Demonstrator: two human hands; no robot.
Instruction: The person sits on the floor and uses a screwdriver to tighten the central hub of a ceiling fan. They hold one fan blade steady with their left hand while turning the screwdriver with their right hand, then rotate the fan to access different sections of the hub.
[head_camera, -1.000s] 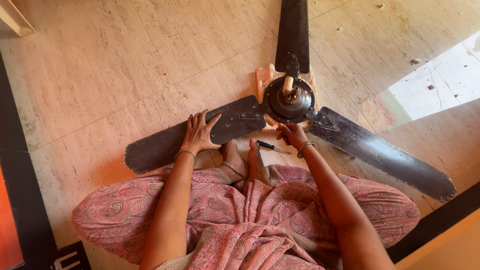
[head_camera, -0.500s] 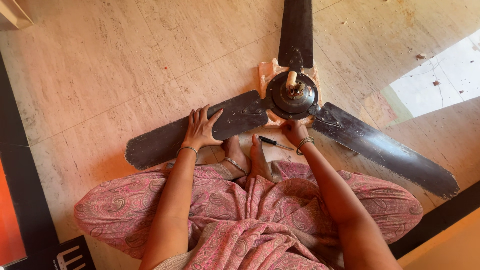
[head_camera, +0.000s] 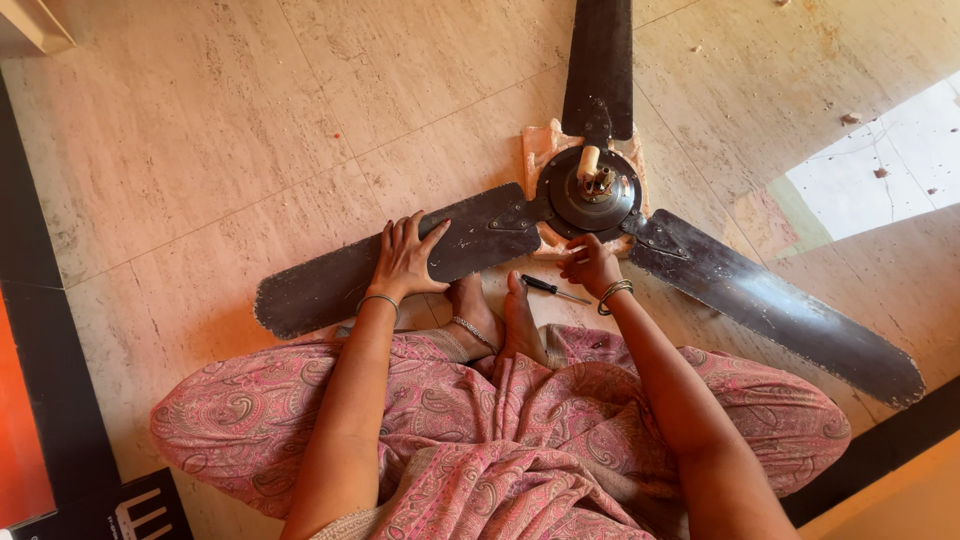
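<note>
While you sit cross-legged on the pale stone floor (head_camera: 200, 130), your left hand (head_camera: 405, 262) lies flat and open, fingers spread, pressing on the near-left blade (head_camera: 330, 285) of a dark three-bladed ceiling fan (head_camera: 560, 215). A thin bangle circles that wrist. Just right of the hand, your bare feet (head_camera: 495, 318) rest against the blade's edge, an anklet on one of them. A small dark-handled screwdriver (head_camera: 552, 290) lies on the floor between your feet and your right hand (head_camera: 590, 265), just below its knuckles. That right hand is loosely curled, fingers bent at the lower rim of the fan's round motor hub (head_camera: 590, 195); whether it grips anything cannot be told from this view. Directly above the hand, the hub sits on a folded peach cloth (head_camera: 538, 145), its short shaft pointing up. Beyond it, a second blade (head_camera: 598, 60) runs straight away from you, and the third blade (head_camera: 780, 305) stretches off to the right of your forearm. Pink patterned fabric (head_camera: 520, 430) covers your lap.
</note>
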